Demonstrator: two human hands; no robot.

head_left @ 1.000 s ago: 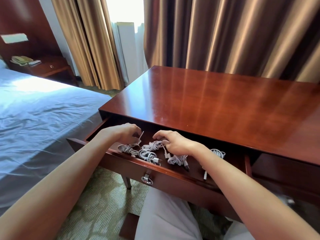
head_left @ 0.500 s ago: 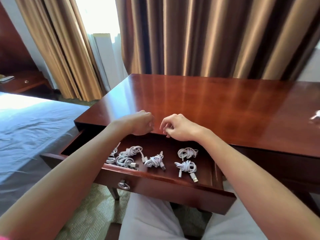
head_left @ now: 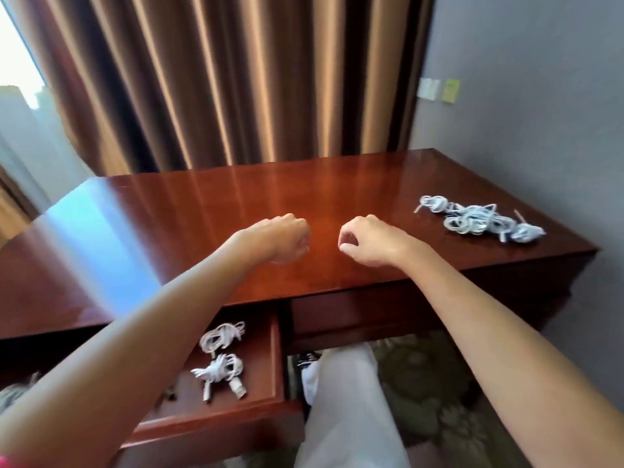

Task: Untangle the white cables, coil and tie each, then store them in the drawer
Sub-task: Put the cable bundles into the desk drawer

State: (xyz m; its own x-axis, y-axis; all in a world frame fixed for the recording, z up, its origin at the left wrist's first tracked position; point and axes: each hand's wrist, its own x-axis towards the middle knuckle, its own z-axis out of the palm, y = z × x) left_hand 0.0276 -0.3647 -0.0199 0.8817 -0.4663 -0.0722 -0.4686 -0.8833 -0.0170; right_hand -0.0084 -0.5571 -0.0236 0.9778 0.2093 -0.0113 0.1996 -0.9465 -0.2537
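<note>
A: Where are the cables now?

B: Two tied bundles (head_left: 221,352) lie in the open drawer (head_left: 275,363), one behind the other near its right wall. The rest sit as a tangled heap (head_left: 479,220) on the bench (head_left: 202,204), far to the right near the wall.

A: And the hands?

B: Both hover above the middle of the bench, well apart from the heap. The left hand (head_left: 287,239) is curled into a loose fist with nothing showing in it. The right hand (head_left: 366,239) has its fingers (head_left: 347,246) bent in toward the thumb, and I see no cable between them.

A: How will that heap handle?

B: Light and floppy, I would say. Thin cord slides easily on a polished top, so a pull on one strand would likely drag the whole clump along.

A: So where to take hold?

B: Probably at a loose plug end, like the strand poking out at the left of the heap (head_left: 418,208), with the other hand pinning the clump. The plugs are the stiff parts and may snag in loops.
</note>
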